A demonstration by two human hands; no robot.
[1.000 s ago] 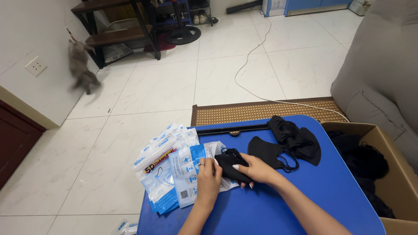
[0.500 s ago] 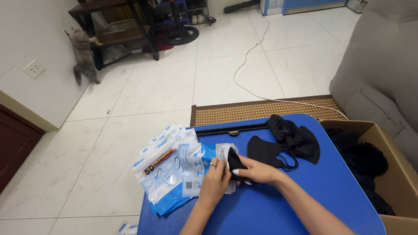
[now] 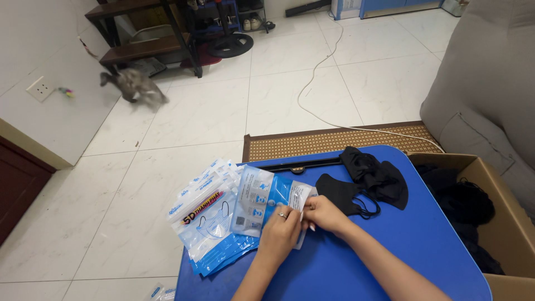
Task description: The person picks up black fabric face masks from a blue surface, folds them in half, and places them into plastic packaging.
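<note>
Near the table's (image 3: 356, 262) left half, your two hands meet over one pouch (image 3: 266, 200), a flat, glossy blue-and-white plastic packet. Your left hand (image 3: 280, 234), a ring on one finger, presses down on its right end with fingers closed on it; your right hand (image 3: 323, 214) pinches the same end. What sits inside the pouch is hidden by your fingers.

Just left of it, a fanned stack (image 3: 206, 223) of like pouches overhangs the table's left edge; their count is hard to tell, as they overlap. Toward the far edge lie black cloth masks: one (image 3: 340, 192) just beside your right hand, a soft crumpled heap (image 3: 376, 175) behind it. A black bar (image 3: 301, 164) runs along the far edge.

Off the right edge, an open cardboard box (image 3: 501, 223), cut off by the frame, holds more dark cloth. A blurred cat (image 3: 136, 86) crosses the white tile floor.
</note>
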